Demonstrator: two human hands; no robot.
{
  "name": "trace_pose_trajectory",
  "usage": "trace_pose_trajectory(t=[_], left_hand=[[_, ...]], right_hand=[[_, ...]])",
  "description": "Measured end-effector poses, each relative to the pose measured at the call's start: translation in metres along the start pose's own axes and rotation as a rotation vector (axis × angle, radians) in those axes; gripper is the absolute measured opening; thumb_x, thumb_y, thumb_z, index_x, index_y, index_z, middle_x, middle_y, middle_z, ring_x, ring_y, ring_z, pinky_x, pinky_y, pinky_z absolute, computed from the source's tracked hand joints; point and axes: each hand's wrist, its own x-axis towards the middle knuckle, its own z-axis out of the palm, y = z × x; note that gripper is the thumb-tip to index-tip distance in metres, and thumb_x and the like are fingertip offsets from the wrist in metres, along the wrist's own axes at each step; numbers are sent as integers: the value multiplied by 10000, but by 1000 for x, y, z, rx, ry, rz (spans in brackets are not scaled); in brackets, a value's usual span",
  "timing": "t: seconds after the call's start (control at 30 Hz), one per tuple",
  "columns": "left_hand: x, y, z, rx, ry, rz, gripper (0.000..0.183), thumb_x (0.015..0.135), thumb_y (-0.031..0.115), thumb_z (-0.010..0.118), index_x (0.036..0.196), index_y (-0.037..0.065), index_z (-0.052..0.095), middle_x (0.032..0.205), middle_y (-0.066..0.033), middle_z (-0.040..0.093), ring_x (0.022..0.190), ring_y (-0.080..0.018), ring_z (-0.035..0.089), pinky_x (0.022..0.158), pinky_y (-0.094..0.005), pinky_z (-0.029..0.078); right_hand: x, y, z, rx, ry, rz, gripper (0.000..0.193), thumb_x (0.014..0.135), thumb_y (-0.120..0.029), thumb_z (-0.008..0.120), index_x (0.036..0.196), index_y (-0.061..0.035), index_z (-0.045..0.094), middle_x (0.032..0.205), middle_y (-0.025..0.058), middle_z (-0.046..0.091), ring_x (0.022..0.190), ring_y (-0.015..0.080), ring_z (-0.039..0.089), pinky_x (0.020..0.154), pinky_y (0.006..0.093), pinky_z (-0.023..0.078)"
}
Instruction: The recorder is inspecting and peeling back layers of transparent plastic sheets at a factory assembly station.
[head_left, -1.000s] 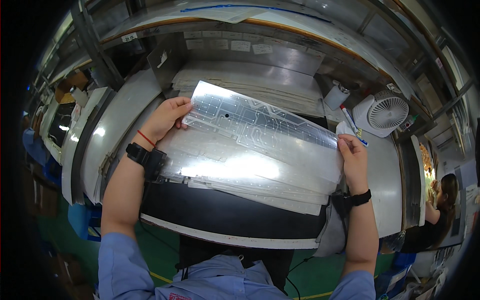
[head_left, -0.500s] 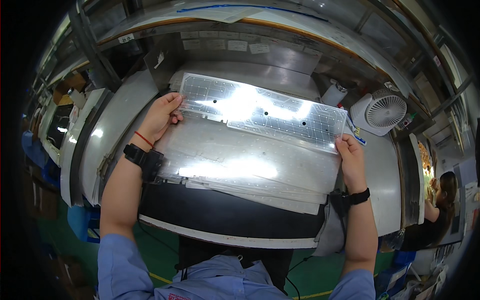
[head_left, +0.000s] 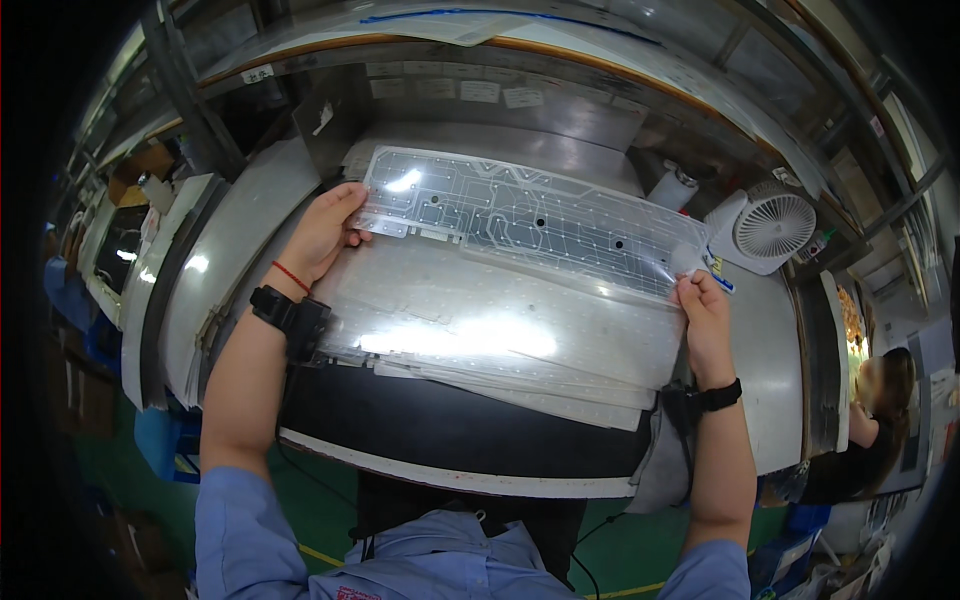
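Note:
A clear flexible circuit sheet (head_left: 520,215), long and rectangular with fine printed traces and a few dark dots, is held up over the workbench. My left hand (head_left: 328,225) pinches its left end between thumb and fingers. At the lower right corner, my right hand (head_left: 704,315) grips it the same way. Below lies a stack of similar transparent sheets (head_left: 500,345), slightly fanned at the near edge, with lamp glare on top. The held sheet hides the far part of the stack.
A white fan (head_left: 770,225) and a white bottle (head_left: 672,188) stand at the back right. Thick stacks of sheets or boards (head_left: 235,270) are on the left. An overhead shelf (head_left: 560,50) crosses the back. Far right, another person (head_left: 880,420) works.
The held sheet has tilted slightly, so the bright glare on it has shrunk to a spot near its left end and the traces show clearly. Both hands keep their grip.

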Motion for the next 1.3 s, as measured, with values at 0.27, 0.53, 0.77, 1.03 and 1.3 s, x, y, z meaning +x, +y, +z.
trace_pose_trajectory(t=[0.27, 0.53, 0.77, 1.03, 1.3], left_hand=[[-2, 2, 6, 89, -46, 0, 201, 960, 208, 560, 1097, 62, 566, 823, 28, 608, 632, -36, 536, 545, -153, 405], [-6, 7, 9, 137, -69, 20, 310, 888, 129, 660, 1156, 46, 528, 801, 39, 599, 624, -18, 510, 531, -142, 376], [-8, 8, 11, 149, -80, 50, 400, 850, 121, 701, 1188, 52, 500, 789, 37, 598, 615, -22, 501, 533, -148, 373], [-7, 7, 11, 181, -82, 64, 408, 843, 119, 706, 1190, 58, 501, 789, 43, 600, 630, -24, 505, 539, -152, 382], [-7, 7, 11, 174, -67, 49, 343, 873, 134, 676, 1168, 58, 517, 787, 47, 587, 620, -22, 497, 530, -146, 380]], right_hand=[[0, 1, -2, 12, -18, -1, 127, 978, -138, 531, 1026, -30, 577, 812, -30, 571, 755, 43, 511, 722, 177, 399], [0, 1, -3, 26, -39, -10, 134, 982, -145, 521, 1027, -28, 569, 813, -19, 576, 756, 49, 519, 725, 185, 407], [0, 1, -2, 28, -46, -27, 126, 979, -130, 515, 1026, -23, 563, 820, -6, 578, 755, 59, 524, 730, 191, 411], [-1, -1, -1, 45, -53, -28, 132, 978, -137, 520, 1034, -25, 561, 840, 0, 582, 781, 66, 530, 748, 199, 415], [-1, -1, -1, 37, -55, -22, 140, 978, -142, 522, 1037, -22, 561, 847, -6, 579, 787, 65, 528, 758, 200, 414]])
